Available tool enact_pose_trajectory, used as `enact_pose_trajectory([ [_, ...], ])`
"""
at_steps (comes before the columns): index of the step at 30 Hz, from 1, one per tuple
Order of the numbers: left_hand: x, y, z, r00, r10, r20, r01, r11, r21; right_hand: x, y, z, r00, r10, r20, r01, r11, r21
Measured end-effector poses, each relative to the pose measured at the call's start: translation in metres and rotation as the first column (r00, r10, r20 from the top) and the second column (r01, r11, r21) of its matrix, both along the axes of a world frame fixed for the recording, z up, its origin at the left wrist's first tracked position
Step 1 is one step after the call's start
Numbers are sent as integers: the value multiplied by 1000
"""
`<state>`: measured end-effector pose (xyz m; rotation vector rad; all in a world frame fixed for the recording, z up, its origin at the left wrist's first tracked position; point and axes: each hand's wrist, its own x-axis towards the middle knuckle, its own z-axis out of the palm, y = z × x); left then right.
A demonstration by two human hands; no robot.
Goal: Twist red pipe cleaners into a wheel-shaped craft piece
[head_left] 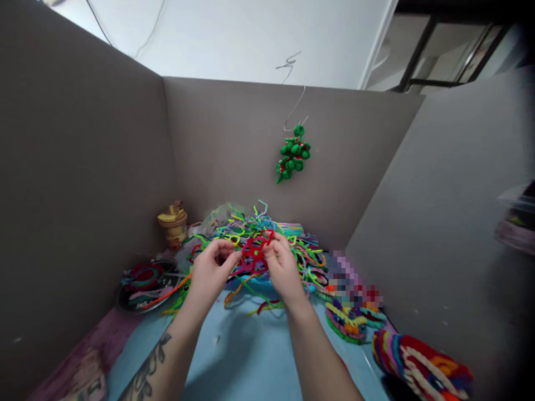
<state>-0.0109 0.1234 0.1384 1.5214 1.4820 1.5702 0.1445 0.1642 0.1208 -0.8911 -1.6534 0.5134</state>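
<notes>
Between my two hands, over the blue table surface (246, 356), is a red pipe-cleaner flower (253, 253) with looped petals and a small green spot at its middle. My right hand (284, 267) pinches its right side, where a red end sticks up by the fingers. At the flower's left edge my left hand (215, 270) is closed, thumb and fingertips together on the rim. Behind and below the hands lies a large tangled heap of pipe cleaners (309, 253) in many colours.
A metal bowl (125, 301) with pipe cleaners stands left, a yellow-brown pot (173, 225) behind it. Colourful fuzzy pieces (345, 323) and a striped bundle (418, 362) lie right. A green and red ornament (295, 153) hangs from wire on the grey back panel (225, 133).
</notes>
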Motion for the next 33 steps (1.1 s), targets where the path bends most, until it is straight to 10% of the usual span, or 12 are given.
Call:
enact_pose_trajectory([
  [13,21,-5,-6,961,-167,220,165,986,25,-13,-13,-2,994,-105,-16,107,990,97],
  [18,18,-5,-9,997,-59,50,55,995,89,-7,-18,6,962,-273,-30,272,933,236],
  [33,15,-10,-12,829,79,-554,-7,991,131,-2,-20,10,846,-202,493,58,955,292],
])
